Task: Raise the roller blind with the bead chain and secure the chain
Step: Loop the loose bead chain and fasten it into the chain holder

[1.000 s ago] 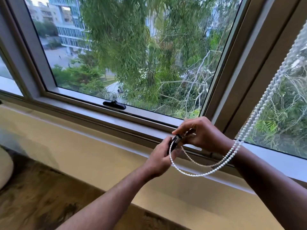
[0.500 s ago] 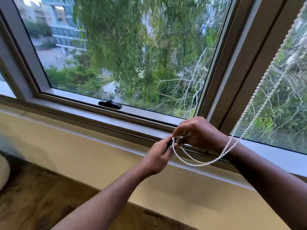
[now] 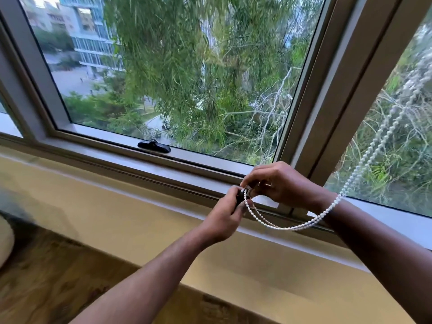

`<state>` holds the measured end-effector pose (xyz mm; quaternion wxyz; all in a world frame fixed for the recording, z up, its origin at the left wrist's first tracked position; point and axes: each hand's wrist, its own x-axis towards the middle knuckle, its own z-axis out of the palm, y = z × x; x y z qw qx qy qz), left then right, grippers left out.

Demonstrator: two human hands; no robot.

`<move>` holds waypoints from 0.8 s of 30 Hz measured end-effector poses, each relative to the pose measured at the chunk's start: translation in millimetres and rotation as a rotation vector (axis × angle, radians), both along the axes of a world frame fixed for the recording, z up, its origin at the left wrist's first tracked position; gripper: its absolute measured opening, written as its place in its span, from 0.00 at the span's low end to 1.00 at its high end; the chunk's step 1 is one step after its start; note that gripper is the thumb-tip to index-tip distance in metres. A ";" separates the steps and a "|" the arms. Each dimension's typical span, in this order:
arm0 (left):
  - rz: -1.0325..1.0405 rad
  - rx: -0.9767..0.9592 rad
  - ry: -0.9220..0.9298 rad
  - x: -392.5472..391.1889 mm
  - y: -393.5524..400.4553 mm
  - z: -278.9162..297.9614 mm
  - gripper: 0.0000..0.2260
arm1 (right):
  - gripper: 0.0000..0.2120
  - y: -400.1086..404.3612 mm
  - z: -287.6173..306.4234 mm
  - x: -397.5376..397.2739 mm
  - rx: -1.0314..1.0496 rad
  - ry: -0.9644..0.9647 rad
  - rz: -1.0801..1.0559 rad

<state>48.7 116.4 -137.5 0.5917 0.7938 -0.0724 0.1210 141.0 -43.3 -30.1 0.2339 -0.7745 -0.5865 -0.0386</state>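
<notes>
A white bead chain [image 3: 301, 225] comes down from the upper right, passes behind my right wrist and loops back up to my fingers. My left hand [image 3: 225, 217] pinches a small dark clip [image 3: 240, 199] with the chain's end against it. My right hand [image 3: 278, 183] is curled over the same spot, fingertips closed on the chain at the clip. Both hands hover just above the window's lower frame [image 3: 187, 167]. The roller blind itself is out of view; the glass is uncovered.
A black window handle [image 3: 154, 146] sits on the lower sash to the left. A wide beige sill [image 3: 117, 206] runs below the frame. A thick grey mullion [image 3: 339, 90] separates the two panes. Wooden floor shows at bottom left.
The hanging loop of chain has grown shorter and tighter under my right wrist. Both hands stay together at the clip, shifted slightly with the view.
</notes>
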 end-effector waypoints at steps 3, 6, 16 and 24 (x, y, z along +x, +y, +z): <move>0.014 0.037 -0.020 1.2 1.2 2.9 0.07 | 0.11 0.1 0.6 -0.5 -0.013 -0.037 0.016; 0.020 0.067 -0.030 1.0 -0.8 4.0 0.06 | 0.08 -0.2 -1.6 -2.3 -0.013 -0.136 0.012; 0.093 0.145 -0.029 6.3 -4.9 1.2 0.07 | 0.10 -2.3 -12.5 1.4 -0.001 -0.123 -0.065; 0.111 0.157 0.033 19.9 -8.3 2.0 0.11 | 0.11 -11.0 -28.5 8.3 0.071 0.227 -0.205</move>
